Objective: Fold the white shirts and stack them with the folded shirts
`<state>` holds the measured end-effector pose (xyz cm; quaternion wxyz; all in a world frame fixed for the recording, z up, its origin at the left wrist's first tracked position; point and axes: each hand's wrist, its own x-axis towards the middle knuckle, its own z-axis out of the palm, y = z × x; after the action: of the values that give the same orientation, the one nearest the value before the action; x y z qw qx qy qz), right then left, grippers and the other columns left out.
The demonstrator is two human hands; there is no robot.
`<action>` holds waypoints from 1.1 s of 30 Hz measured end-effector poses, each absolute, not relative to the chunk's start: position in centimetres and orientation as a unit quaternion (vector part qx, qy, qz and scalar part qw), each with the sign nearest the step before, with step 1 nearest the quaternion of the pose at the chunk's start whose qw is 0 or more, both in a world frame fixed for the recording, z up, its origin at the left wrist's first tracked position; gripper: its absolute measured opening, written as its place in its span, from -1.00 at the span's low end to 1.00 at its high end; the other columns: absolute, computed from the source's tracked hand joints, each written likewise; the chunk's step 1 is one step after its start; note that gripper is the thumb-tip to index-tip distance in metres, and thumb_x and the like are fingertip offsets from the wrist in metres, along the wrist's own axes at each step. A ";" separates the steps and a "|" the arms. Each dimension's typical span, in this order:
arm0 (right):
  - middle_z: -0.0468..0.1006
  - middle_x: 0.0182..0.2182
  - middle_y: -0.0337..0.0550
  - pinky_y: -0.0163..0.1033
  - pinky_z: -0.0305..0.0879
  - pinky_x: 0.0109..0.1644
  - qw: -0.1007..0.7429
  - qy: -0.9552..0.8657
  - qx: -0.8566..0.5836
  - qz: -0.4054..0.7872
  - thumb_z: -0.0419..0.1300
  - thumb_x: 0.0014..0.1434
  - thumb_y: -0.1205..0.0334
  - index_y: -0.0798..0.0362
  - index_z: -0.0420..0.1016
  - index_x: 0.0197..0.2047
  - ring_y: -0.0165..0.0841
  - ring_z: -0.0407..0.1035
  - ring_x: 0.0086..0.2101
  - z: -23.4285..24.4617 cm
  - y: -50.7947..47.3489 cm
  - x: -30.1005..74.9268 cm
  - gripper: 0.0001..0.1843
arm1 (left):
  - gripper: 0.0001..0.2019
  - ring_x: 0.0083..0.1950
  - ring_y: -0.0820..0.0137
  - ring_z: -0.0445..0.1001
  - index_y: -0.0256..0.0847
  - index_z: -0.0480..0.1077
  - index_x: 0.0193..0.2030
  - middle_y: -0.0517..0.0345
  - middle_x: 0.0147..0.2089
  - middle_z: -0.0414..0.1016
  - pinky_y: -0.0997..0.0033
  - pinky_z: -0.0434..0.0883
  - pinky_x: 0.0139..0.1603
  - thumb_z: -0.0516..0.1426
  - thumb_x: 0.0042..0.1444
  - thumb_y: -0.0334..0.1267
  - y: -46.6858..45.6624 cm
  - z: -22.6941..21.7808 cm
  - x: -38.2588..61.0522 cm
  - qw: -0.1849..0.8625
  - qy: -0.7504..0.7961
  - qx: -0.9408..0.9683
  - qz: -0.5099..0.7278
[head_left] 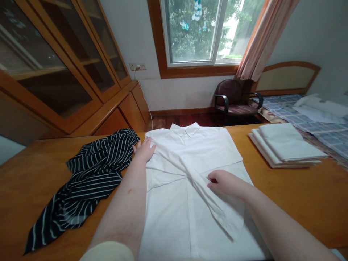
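A white collared shirt (187,203) lies face down on the wooden table (299,192), its collar toward the window and its sleeves folded across the back. My left hand (144,149) rests flat with fingers stretched out on the shirt's left shoulder edge, beside the striped cloth. My right hand (224,182) lies on the middle of the shirt with fingers curled, pinching the edge of a folded sleeve.
A black cloth with white stripes (84,185) lies crumpled left of the shirt. A stack of folded white garments (285,145) sits at the right of the table. Behind stand a dark armchair (233,98), a wooden cabinet (67,72) and a bed (312,116).
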<state>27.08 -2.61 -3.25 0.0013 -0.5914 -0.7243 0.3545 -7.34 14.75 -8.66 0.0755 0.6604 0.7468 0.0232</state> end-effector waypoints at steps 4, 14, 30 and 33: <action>0.48 -0.49 -0.20 -0.33 -0.01 -0.43 0.067 -0.703 -0.653 0.274 0.00 0.20 0.09 0.03 0.40 -0.42 -0.41 0.27 -0.46 -2.7 -1.8 27.7 -0.72 | -0.34 0.39 -0.05 -0.18 -0.06 -0.12 0.39 0.21 0.43 -0.13 -0.27 -0.21 0.29 -0.21 0.18 0.08 14.8 -8.9 -7.5 0.070 0.747 0.661 0.029; 0.56 -0.37 -0.05 -0.28 0.08 -0.39 -0.001 -0.599 -0.787 0.147 -0.01 0.19 -0.05 0.01 0.49 -0.35 -0.25 0.40 -0.35 -3.3 0.0 30.9 -0.63 | -0.32 0.40 -0.05 -0.19 -0.02 -0.11 0.39 0.21 0.43 -0.15 -0.28 -0.22 0.29 -0.20 0.16 0.14 14.9 -9.0 -7.6 0.081 0.750 0.656 0.023; 0.58 -0.29 0.01 -0.23 0.15 -0.30 -0.048 -0.610 -0.775 0.159 0.03 0.17 0.00 0.05 0.50 -0.28 -0.18 0.44 -0.24 -4.5 0.5 30.8 -0.66 | -0.43 0.38 0.12 -0.04 -0.21 0.07 0.32 -0.06 0.40 -0.03 0.03 -0.04 0.30 -0.15 0.23 -0.01 14.2 -8.1 -6.0 0.059 0.684 0.726 0.036; 0.58 -0.28 -0.01 -0.24 0.14 -0.32 -0.035 -0.614 -0.773 0.158 0.02 0.18 -0.01 0.05 0.49 -0.28 -0.19 0.44 -0.24 -4.5 0.6 30.7 -0.66 | -0.42 0.40 0.15 -0.10 -0.16 0.02 0.35 -0.01 0.42 -0.14 0.00 -0.07 0.31 -0.21 0.25 0.02 14.6 -8.6 -6.2 0.077 0.692 0.717 0.029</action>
<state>30.68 0.56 -4.50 -0.0348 -0.7728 -0.6137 0.1580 -6.17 14.63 -8.60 0.0769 0.7169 0.6923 0.0294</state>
